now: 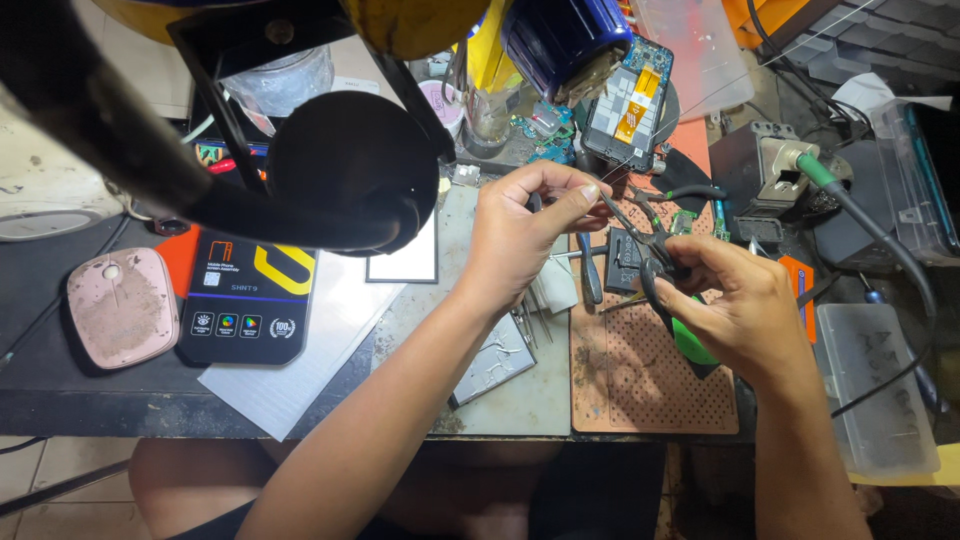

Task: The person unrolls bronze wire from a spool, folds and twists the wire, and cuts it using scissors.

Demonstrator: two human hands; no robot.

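Above the perforated orange work mat [650, 385], the right hand [745, 315] grips black-handled pliers [650, 245]; left-hand [520, 235] fingers pinch a thin wire at their tips, where it could slip or snap.

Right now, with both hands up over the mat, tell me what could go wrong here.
1. The right hand grips small pliers whose tips meet the left hand; a slip could nick the fingers.
2. Whatever is pinched there is too small to make out; dropped, it may vanish among the clutter on the perforated mat.
3. The soldering iron rests close behind the right hand, and its cable could snag.
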